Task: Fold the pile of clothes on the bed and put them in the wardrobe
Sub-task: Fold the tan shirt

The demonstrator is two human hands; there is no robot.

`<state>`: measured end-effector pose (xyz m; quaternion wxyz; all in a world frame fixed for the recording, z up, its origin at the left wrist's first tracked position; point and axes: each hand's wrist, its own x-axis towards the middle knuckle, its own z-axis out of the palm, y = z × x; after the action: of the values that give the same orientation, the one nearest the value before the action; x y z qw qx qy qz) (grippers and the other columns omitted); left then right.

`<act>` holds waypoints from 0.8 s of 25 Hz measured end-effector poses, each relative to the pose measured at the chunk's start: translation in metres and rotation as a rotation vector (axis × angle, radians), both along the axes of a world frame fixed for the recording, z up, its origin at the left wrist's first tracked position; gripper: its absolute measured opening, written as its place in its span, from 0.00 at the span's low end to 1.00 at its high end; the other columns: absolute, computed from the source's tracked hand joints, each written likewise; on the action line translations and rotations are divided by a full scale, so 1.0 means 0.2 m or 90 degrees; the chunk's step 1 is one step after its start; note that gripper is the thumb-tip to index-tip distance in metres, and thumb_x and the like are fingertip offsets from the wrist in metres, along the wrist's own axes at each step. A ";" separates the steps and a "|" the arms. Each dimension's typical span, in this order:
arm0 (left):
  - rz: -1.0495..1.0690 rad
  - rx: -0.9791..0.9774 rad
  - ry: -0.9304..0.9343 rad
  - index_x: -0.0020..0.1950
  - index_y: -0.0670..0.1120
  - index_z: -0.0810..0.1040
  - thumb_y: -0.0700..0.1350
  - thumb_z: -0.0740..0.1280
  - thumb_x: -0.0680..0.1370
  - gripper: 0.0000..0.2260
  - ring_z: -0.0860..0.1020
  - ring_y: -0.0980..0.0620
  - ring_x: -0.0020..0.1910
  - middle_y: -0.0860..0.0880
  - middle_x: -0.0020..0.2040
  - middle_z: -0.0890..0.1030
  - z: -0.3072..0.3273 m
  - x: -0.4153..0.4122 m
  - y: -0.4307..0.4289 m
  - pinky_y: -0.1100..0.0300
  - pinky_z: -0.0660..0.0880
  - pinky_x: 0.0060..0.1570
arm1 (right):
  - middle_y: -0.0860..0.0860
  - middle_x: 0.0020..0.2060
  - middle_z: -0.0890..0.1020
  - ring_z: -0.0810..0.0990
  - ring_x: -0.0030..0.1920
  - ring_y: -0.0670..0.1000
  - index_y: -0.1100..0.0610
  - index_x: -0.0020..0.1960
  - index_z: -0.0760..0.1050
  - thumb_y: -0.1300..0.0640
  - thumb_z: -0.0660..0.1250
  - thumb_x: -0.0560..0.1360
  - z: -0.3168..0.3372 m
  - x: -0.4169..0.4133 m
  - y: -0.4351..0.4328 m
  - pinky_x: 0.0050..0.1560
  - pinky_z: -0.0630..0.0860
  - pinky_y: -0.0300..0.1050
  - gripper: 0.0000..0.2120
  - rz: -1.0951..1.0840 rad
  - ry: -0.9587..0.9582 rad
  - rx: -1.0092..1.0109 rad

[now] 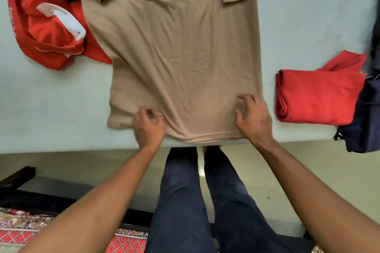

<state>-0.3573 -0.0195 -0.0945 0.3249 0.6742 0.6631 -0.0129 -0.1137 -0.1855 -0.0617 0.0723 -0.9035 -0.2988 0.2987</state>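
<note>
Tan polo shirt [181,57] lying flat on bed [45,100], collar end far from you, hem at near edge. Your L hand [148,127] pinching fabric just above hem, left side, fingers [145,115] curling in. Your R hand [254,121] resting on shirt near hem, right side, fingers spreading, tips pressing cloth. Folded red shirt [318,96] sitting right of polo, apart from it, navy garment [366,121] touching it. Unfolded red shirt [47,47] w/ white collar lying at left, polo overlapping its edge

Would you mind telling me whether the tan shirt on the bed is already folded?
No, the tan shirt lies spread flat on the bed with its sleeves out to the sides.
</note>
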 end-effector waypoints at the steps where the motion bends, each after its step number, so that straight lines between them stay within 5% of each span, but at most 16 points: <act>1: 0.049 0.031 0.047 0.59 0.42 0.76 0.47 0.73 0.72 0.17 0.76 0.36 0.56 0.39 0.55 0.78 -0.02 -0.06 0.10 0.46 0.72 0.56 | 0.55 0.66 0.76 0.74 0.65 0.59 0.54 0.70 0.74 0.56 0.69 0.76 -0.03 -0.02 0.10 0.64 0.71 0.53 0.23 0.068 0.014 0.035; 5: 0.094 -0.025 0.180 0.74 0.46 0.66 0.50 0.72 0.73 0.31 0.69 0.38 0.68 0.41 0.69 0.69 -0.03 -0.24 0.36 0.42 0.69 0.63 | 0.56 0.78 0.66 0.65 0.77 0.60 0.54 0.73 0.71 0.52 0.71 0.74 -0.20 -0.17 0.45 0.70 0.69 0.59 0.29 0.353 0.058 0.058; 10: 0.050 -0.089 0.106 0.69 0.44 0.66 0.45 0.63 0.81 0.17 0.78 0.34 0.57 0.37 0.59 0.80 -0.05 -0.43 0.28 0.45 0.73 0.55 | 0.54 0.82 0.57 0.54 0.81 0.57 0.54 0.72 0.70 0.54 0.69 0.74 -0.25 -0.36 0.65 0.75 0.59 0.63 0.27 0.411 0.030 0.015; 15: 0.034 -0.039 0.216 0.66 0.43 0.70 0.42 0.63 0.81 0.14 0.78 0.36 0.56 0.39 0.56 0.81 0.00 -0.61 0.10 0.46 0.70 0.55 | 0.54 0.82 0.55 0.54 0.81 0.59 0.52 0.73 0.69 0.56 0.67 0.76 -0.22 -0.34 0.59 0.74 0.60 0.64 0.26 0.452 0.056 -0.007; 20: 0.137 0.022 0.203 0.71 0.47 0.69 0.37 0.67 0.68 0.31 0.69 0.39 0.66 0.42 0.66 0.71 0.00 -0.48 0.12 0.43 0.69 0.58 | 0.54 0.79 0.64 0.64 0.76 0.61 0.50 0.69 0.74 0.56 0.69 0.75 -0.21 -0.20 0.60 0.67 0.69 0.61 0.22 0.526 0.079 0.015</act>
<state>-0.4536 0.0044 -0.0945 0.2040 0.5941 0.7747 -0.0733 -0.1536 -0.0664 -0.1030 -0.0257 -0.6872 -0.6345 0.3528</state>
